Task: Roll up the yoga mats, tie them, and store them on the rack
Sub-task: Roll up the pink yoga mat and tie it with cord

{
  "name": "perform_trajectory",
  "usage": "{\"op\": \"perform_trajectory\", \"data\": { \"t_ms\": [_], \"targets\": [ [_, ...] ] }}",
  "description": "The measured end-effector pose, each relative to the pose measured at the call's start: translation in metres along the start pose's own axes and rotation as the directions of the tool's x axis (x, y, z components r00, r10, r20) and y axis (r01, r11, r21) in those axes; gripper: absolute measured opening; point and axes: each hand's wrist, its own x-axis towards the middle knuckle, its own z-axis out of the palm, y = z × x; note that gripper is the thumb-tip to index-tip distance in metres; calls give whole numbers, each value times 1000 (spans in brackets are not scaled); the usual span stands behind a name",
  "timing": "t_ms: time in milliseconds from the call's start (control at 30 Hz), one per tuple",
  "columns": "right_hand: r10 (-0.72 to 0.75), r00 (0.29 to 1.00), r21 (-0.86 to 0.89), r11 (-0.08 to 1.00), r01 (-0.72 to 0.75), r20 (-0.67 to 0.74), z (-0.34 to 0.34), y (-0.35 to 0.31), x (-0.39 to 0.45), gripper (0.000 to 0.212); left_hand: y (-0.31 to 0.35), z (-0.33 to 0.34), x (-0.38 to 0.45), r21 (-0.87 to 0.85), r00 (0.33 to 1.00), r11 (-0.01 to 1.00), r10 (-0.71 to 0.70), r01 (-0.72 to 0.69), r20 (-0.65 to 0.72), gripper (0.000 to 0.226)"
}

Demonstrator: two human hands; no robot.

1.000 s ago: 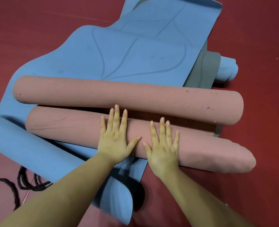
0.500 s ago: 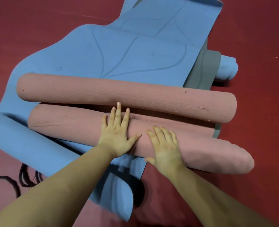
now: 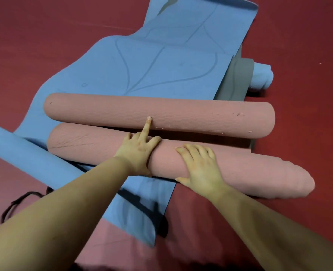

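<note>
A: The left hand has its grip wrapped over the nearer pink roll, thumb down the near side and fingers curled over the top, though one finger stretches out to touch the farther pink roll. The right hand lies over the same nearer roll, fingers bent over its crown and thumb low at the near edge.

B: And where does that roll sit?

A: On the red floor, partly across the spread blue mat, just beside the farther roll. Its right end has telescoped out into a cone.

B: So which step is this?

A: Probably the last of the rolling, or tightening. No tie is on it yet.

B: What next?

A: Likely squaring that cone end, then holding the roll closed while a tie goes round. A black cord lies at the lower left, near the left forearm; it may serve.
</note>
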Motion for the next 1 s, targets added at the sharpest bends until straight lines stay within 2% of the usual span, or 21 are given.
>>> {"op": "perform_trajectory", "data": {
  "t_ms": [133, 267, 433, 567, 667, 867, 1000],
  "targets": [
    [-4, 1000, 23, 1000, 4, -18, -33, -6, -18, 94, 18, -26, -29, 55, 1000, 998, -25, 25, 5, 102],
    [15, 999, 44, 999, -14, -37, -72, -16, -47, 96, 43, -49, -73, 102, 998, 994, -27, 33, -58, 98],
    [38, 999, 47, 998, -39, 17, -105, -45, -108, 98, 78, -44, -138, 64, 998, 997, -31, 35, -60, 96],
    [44, 992, 97, 994, -55, 116, -100, -67, -155, 103, 103, -10, -170, 27, 999, 999, -32, 33, -30, 90],
    [37, 982, 151, 986, -66, 188, -86, -77, -182, 104, 115, 17, -182, 0, 999, 1000, -25, 25, 43, 92],
    [14, 962, 176, 982, -65, 274, -55, -83, -195, 103, 114, 58, -188, -72, 992, 995, -62, 70, 110, 99],
    [40, 977, 206, 975, -84, 209, -49, -83, -195, 76, 111, 67, -183, -106, 990, 992, -50, 64, 129, 104]
  ]
}}
